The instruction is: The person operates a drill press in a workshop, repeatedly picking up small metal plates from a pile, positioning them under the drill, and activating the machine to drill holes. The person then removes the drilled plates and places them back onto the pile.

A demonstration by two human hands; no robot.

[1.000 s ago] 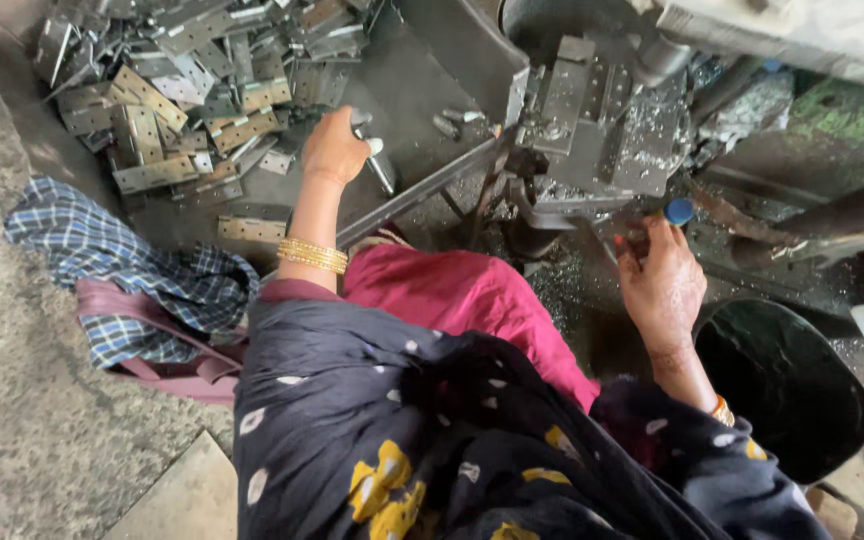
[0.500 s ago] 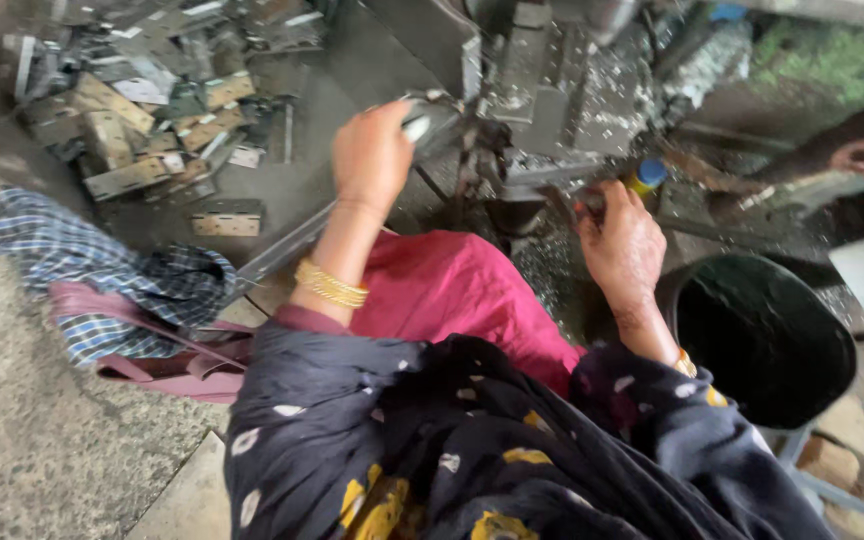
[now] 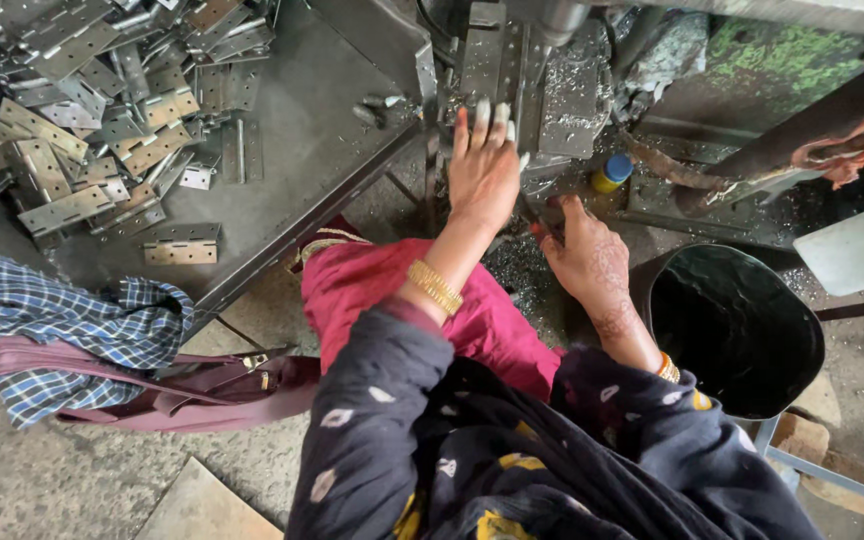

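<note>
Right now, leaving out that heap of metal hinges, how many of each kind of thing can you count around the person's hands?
Hands: 2, left hand, right hand
Black bucket: 1
Small yellow bottle with blue cap: 1
Checked cloth: 1
Maroon bag: 1
Total: 6

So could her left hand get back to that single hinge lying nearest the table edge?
Probably yes. The left hand is up at the machine, and the lone hinge lies flat on the metal table, apart from the pile. Nothing covers it or blocks the way.
</note>
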